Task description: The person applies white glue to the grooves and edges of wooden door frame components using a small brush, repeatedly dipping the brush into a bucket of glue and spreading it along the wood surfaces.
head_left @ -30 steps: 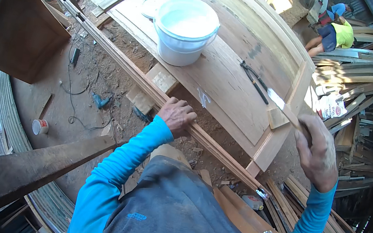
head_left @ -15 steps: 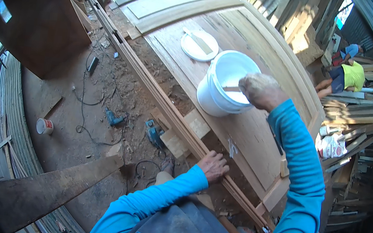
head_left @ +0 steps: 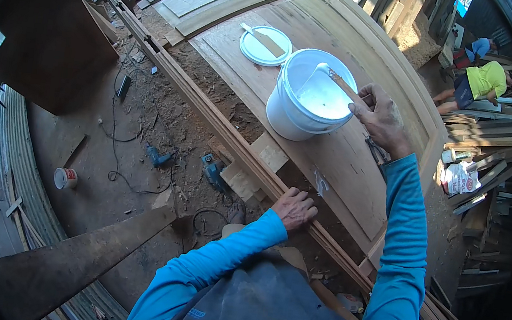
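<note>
My right hand (head_left: 386, 117) pinches a wooden stick (head_left: 346, 86) above a white bucket (head_left: 287, 113). Thick white paste coats the stick's tip and trails down into the white paste (head_left: 327, 101) inside. The bucket stands on a large panelled wooden door (head_left: 341, 36). Beside it lies a round white lid (head_left: 258, 51) with a flat wooden scraper (head_left: 269, 43) on top. My left hand (head_left: 294, 209) is closed over long, thin wooden strips (head_left: 233, 140) along the door's near side.
On the littered dirt floor lie blue power tools (head_left: 215, 173) with cords and a small paint tub (head_left: 65, 179). A broad plank (head_left: 78, 253) juts in at lower left. Two people, one in a yellow shirt (head_left: 487, 79), are among stacked timber at right. A pale sack (head_left: 460, 179) lies nearby.
My right hand has lifted and turned, bringing the stick's paste-covered tip up from inside the bucket to above its paste. My left hand stays on the strips. The view has shifted slightly.
</note>
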Motion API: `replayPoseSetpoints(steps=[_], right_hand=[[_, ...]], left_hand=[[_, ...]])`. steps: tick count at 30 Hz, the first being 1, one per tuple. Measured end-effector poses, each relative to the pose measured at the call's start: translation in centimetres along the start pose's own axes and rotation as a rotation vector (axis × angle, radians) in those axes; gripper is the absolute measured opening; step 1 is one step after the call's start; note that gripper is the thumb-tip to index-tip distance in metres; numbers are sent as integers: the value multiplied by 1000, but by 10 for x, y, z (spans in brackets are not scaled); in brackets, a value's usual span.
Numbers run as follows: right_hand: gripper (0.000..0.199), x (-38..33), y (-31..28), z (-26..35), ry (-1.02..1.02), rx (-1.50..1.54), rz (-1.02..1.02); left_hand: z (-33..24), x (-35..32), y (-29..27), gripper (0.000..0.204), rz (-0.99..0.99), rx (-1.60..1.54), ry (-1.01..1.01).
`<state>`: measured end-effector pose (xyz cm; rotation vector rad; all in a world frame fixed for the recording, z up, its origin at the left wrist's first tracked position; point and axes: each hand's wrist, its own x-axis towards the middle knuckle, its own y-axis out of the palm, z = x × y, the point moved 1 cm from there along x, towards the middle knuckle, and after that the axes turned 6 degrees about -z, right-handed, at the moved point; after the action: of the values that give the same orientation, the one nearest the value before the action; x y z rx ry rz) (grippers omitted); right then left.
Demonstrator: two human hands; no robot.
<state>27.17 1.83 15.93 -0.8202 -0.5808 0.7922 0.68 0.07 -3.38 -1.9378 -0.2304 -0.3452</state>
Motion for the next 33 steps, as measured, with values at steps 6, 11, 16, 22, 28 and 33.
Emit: replayPoseSetpoints(steps=[6, 11, 16, 22, 28, 33], right_hand=[[30, -16, 21, 1, -38, 211, -184], [35, -21, 22, -4, 62, 348, -163], [38, -12, 40, 4, -97, 281, -407], [30, -58, -9, 14, -151, 282, -611], [23, -201, -107, -6, -176, 313, -600], [29, -367, -168, -46, 35, 67, -488]], left_hand=[[0, -2, -11, 31, 88, -18, -43], [-1, -2, -14, 44, 99, -22, -42], [-4, 6, -32, 62, 82, -90, -83], [-12, 11, -33, 68, 77, -87, -36], [-17, 9, -29, 89, 2, -43, 41], [-66, 1, -19, 91, -158, 57, 32]])
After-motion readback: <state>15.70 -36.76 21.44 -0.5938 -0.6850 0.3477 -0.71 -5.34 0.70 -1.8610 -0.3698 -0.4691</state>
